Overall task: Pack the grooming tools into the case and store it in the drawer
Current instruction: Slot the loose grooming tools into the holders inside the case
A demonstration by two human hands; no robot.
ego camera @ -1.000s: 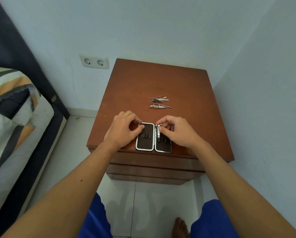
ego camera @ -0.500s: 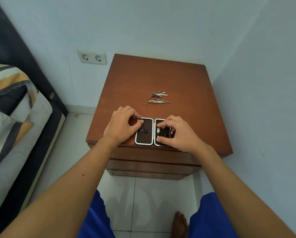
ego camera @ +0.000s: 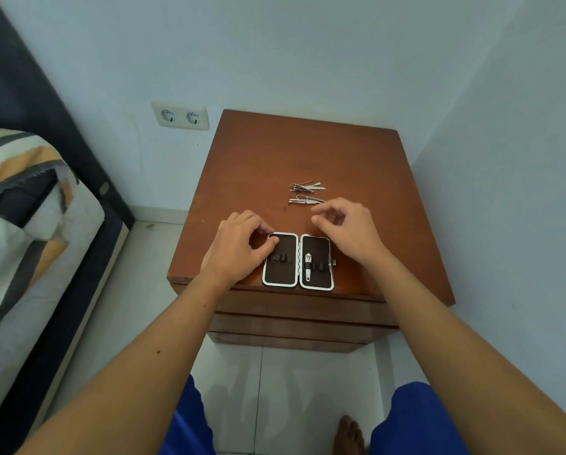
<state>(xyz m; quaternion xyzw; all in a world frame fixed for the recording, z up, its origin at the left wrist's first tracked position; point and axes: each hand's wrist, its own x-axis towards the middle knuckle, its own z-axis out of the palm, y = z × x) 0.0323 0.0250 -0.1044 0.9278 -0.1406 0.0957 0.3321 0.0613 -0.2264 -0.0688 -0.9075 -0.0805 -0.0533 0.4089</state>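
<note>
A small dark case (ego camera: 280, 274) with a white rim lies open flat near the front edge of the wooden nightstand (ego camera: 308, 152). A nail clipper (ego camera: 308, 266) sits under the elastic loops in its right half. My left hand (ego camera: 239, 247) rests on the case's left half, thumb pressing its top corner. My right hand (ego camera: 344, 229) hovers above the case's upper right, fingers loosely curled and holding nothing. Two small heaps of metal grooming tools lie behind it: small scissors (ego camera: 304, 200) and thin tools (ego camera: 304, 186).
The nightstand stands in a wall corner, with drawer fronts (ego camera: 294, 320) shut below its top. A double wall socket (ego camera: 180, 116) is at the left. A bed (ego camera: 22, 224) with striped bedding borders the left side. My foot (ego camera: 349, 435) rests on the tiled floor.
My right hand has let go of the nail clipper, now seated in the case's right half, and lifted away toward the loose tools. The left hand still holds the case down.
</note>
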